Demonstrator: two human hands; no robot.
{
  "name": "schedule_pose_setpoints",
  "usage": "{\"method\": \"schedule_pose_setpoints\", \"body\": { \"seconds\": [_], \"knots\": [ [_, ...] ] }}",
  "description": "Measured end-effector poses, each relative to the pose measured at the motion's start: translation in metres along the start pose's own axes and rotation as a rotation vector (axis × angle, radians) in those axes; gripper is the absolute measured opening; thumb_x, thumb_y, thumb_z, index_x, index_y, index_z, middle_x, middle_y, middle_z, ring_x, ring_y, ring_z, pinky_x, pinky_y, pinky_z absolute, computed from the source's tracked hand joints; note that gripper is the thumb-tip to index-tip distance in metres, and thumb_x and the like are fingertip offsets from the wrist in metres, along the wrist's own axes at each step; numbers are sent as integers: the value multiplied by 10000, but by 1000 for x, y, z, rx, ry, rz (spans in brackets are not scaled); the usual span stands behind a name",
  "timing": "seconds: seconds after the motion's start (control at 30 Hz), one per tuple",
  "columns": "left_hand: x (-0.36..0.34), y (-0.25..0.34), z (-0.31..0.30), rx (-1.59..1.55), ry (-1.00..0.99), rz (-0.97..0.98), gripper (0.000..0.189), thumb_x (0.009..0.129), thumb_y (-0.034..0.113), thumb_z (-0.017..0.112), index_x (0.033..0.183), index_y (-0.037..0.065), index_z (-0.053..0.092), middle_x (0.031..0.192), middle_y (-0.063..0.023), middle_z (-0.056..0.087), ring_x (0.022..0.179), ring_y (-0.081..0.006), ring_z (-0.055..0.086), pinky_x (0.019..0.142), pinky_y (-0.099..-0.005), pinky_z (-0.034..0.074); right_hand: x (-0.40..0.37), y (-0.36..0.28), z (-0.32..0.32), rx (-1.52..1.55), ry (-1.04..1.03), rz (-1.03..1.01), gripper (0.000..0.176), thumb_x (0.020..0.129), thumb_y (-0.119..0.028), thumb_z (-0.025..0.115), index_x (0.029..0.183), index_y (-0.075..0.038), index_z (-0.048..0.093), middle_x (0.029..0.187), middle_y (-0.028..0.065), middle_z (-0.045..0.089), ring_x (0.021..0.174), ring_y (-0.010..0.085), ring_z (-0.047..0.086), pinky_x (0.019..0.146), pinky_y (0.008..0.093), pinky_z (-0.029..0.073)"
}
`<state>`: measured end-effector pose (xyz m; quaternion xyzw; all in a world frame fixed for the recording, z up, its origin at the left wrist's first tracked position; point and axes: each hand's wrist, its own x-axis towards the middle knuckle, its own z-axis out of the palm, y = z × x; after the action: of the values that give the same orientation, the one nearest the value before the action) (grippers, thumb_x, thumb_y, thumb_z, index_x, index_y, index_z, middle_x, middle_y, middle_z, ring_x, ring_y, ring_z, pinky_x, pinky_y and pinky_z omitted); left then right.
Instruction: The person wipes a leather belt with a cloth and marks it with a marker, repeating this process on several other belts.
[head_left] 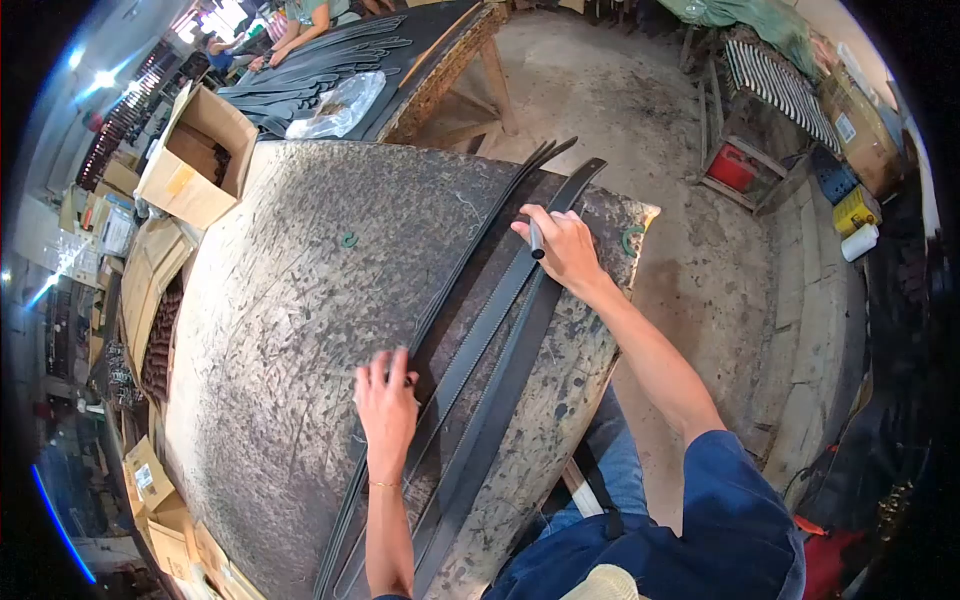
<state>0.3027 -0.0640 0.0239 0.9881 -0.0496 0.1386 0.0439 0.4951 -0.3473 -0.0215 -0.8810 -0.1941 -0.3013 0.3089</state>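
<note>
Long black leather straps (468,362) lie lengthwise across the worn table, some with stitch-like rows along their edges. Beside them runs a bundle of thin dark strips (462,268). My right hand (568,248) rests over the straps near their far end, its fingers closed around a dark, pen-like tool (537,240) with a round end. Lower and to the left, my left hand (385,410) is at the strips, palm down with fingers stretched and apart, the tips smeared by motion. A small dark spot by its thumb cannot be made out.
The worktable (300,330) has a scuffed surface with a green ring-like piece (348,240) on it. An open cardboard box (197,150) stands at its far left. Behind, a person (310,20) leans at another table with more straps (300,80). A slatted rack (780,90) stands right.
</note>
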Motion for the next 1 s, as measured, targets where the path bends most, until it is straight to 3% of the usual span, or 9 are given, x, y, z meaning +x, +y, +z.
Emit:
{"method": "schedule_pose_setpoints", "body": {
  "seconds": [0.17, 0.37, 0.5, 0.57, 0.63, 0.67, 0.8, 0.83, 1.0],
  "knots": [
    [-48, 1, -7, -122, -63, -15, 399, 852, 65, 652, 1246, 47, 596, 1239, -175, 540, 1051, -381, 514, 894, -472, 433, -4, 1, -1, 120, -37, -67, 244, 906, -279, 676, 1019, -67, 634, 661, 104, 637, 657, 269, 635, 690, 375, 429],
    [-129, -17, -30, 113, -171, -360, 432, 920, 90, 610, 1340, 34, 526, 1270, -201, 510, 1128, -386, 496, 924, -496, 425, -6, -3, -3, 183, -77, -114, 250, 912, -305, 675, 1030, -87, 646, 687, 95, 653, 661, 249, 640, 707, 371, 438],
    [-149, -35, -35, 183, -136, -325, 434, 900, 69, 594, 1327, 27, 532, 1234, -214, 540, 1104, -404, 517, 925, -491, 430, -9, -21, -12, 588, -73, 107, 274, 927, -298, 672, 1023, -43, 661, 747, 113, 667, 674, 211, 646, 631, 332, 480],
    [-157, -65, -22, 303, -66, -313, 395, 902, 79, 575, 1293, 27, 560, 1213, -194, 557, 1092, -380, 532, 898, -473, 447, -17, -26, -16, 755, -208, 498, 307, 943, -308, 663, 1043, -18, 655, 733, 41, 636, 645, 124, 585, 587, 286, 460],
    [-149, -80, -26, 371, -49, -414, 392, 896, 78, 571, 1287, 49, 575, 1199, -180, 567, 1082, -371, 532, 900, -466, 446, -23, -24, -8, 992, -179, 593, 328, 968, -361, 627, 1063, -49, 663, 683, -41, 540, 616, 53, 488, 556, 232, 405],
    [-145, -86, -31, 349, -62, -464, 334, 918, 114, 580, 1245, 45, 586, 1225, -191, 547, 1034, -372, 554, 854, -464, 457, -27, -26, -10, 1065, -188, 613, 332, 973, -376, 613, 1065, -61, 666, 664, -41, 521, 607, 46, 471, 544, 225, 385],
    [-92, -37, -63, -58, 63, -657, 109, 916, 105, 593, 947, 18, 650, 832, -177, 635, 683, -362, 616, 647, -432, 492, -49, -39, -24, 1156, -170, 675, 358, 988, -409, 575, 1066, -74, 675, 638, -44, 501, 591, 40, 430, 519, 216, 316],
    [-79, -10, -62, -256, 70, -525, 70, 893, 81, 612, 862, 37, 657, 708, -148, 635, 643, -353, 629, 602, -410, 499, -55, -41, -27, 1145, -156, 682, 352, 989, -399, 579, 1061, -68, 675, 644, -43, 510, 592, 39, 421, 526, 214, 311],
    [-42, 83, -15, -462, -196, 10, 96, 852, 121, 673, 925, 68, 637, 849, -101, 615, 673, -324, 633, 574, -407, 496, -79, -34, -40, 1153, -161, 717, 239, 958, -267, 655, 1029, -39, 667, 715, -36, 553, 645, 36, 477, 561, 201, 360]
  ]
}}
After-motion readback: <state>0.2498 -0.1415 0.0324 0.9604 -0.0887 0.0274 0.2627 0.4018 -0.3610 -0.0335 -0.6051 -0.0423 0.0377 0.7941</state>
